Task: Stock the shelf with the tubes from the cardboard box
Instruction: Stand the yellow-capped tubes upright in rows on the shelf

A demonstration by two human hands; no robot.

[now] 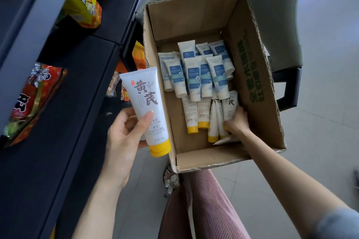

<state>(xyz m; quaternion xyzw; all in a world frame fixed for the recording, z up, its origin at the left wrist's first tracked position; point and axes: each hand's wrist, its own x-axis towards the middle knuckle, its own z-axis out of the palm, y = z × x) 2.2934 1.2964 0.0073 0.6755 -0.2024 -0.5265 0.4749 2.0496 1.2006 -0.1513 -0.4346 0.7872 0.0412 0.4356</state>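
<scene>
Scene: head-camera view looking down at a person's two bare arms, a box and a shelf.
Left hand (124, 137): pinches a raised tube (147, 103) between the thumb across its front and the fingers curled behind it.
Raised tube: white with large brown characters and a yellow cap pointing down, held in the air between the shelf (64, 103) and the cardboard box (250, 68).
Right hand (236, 122): reaches inside the box by its right wall, fingers curled round the lower end of a right-side tube (230, 106).
Right-side tube: white with brown characters, lying among the others on the box floor.
Box contents: blue-labelled tubes (195, 77) piled in rows at the far end; yellow-capped tubes (191, 114) lying nearer, caps toward the person.
Cardboard box: open on top, brown with green print on the right wall, resting on a grey seat (281, 15).
Shelf: dark, on the left, carrying a red snack bag (33, 99) and a yellow snack bag (81, 4).
Below: striped pink trousers (204, 209) over a pale tiled floor.
</scene>
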